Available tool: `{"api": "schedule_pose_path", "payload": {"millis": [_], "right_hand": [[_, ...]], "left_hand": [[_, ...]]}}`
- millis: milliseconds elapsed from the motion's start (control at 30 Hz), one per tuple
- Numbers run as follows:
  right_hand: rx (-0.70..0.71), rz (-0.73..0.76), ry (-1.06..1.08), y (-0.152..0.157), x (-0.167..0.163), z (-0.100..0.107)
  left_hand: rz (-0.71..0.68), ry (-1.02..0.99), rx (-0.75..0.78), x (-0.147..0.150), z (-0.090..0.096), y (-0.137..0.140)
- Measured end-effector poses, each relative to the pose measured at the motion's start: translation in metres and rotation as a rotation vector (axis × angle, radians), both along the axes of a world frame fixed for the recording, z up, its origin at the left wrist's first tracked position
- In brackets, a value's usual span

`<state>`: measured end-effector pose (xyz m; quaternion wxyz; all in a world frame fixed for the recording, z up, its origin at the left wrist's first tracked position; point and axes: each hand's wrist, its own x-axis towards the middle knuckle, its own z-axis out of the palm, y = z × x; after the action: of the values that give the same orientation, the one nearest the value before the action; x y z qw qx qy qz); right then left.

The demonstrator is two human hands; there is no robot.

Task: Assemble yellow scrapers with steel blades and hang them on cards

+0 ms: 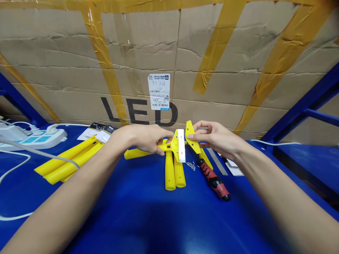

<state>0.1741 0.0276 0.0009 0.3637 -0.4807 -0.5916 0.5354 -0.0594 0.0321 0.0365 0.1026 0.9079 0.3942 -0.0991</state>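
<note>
Screwdriver (pixel 214 180): red and black, lying slantwise on the blue table (pixel 132 218); its shaft runs up behind the yellow plate (pixel 192 138)
Left hand (pixel 148 137): up and left of the screwdriver, where I pinch the neck of a yellow scraper (pixel 172 147), thumb and fingers drawn narrow around it
Scraper head: left of the screwdriver's shaft; a pale strip (pixel 181 145) lines its flat edge and faces the plate across a slim gap
Right hand (pixel 212 135): just above the screwdriver's shaft; I grip the plate narrowly, my thumb on its near face, my fingers partly hidden behind
Yellow handles (pixel 170 173): a pair, side by side, left of the screwdriver and below the scraper head; whether they touch it I cannot tell
Screws (pixel 191 165): a small loose scatter, just left of the screwdriver's grip
Metal strip (pixel 217 161): flat and grey, right of the screwdriver's shaft, a yellow piece (pixel 206 158) lying between; white papers (pixel 234 166) sit farther right, partly hidden by my wrist
Yellow lengths (pixel 67 158): grouped well left of the screwdriver; black-and-white cards (pixel 92 131) lie at their upper ends
Power strip (pixel 53 138): white, far left of the screwdriver, with plugs and cables
Cardboard box (pixel 148 42): beyond the screwdriver, filling the background; it bears yellow tape, a white label (pixel 159 91) and "LED" in black
</note>
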Motion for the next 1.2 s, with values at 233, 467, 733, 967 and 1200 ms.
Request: {"api": "schedule_pose_path", "payload": {"millis": [233, 467, 733, 967, 1200], "right_hand": [[0.281, -0.022, -0.351, 0.004, 0.003, -0.006], [0.192, 0.247, -0.328, 0.004, 0.005, -0.009], [0.137, 0.236, -0.261, 0.001, -0.005, -0.011], [0.147, 0.259, -0.272, 0.001, -0.003, -0.012], [0.182, 0.159, -0.33, 0.005, 0.011, -0.007]], "left_hand": [[-0.011, -0.007, 0.004, -0.002, 0.0, 0.0], [-0.036, -0.023, 0.011, 0.0, 0.001, 0.0], [-0.053, -0.038, 0.018, 0.002, -0.001, -0.002], [-0.046, -0.044, -0.003, 0.0, -0.002, -0.001], [-0.025, -0.043, -0.01, -0.002, -0.002, 0.0]]}}
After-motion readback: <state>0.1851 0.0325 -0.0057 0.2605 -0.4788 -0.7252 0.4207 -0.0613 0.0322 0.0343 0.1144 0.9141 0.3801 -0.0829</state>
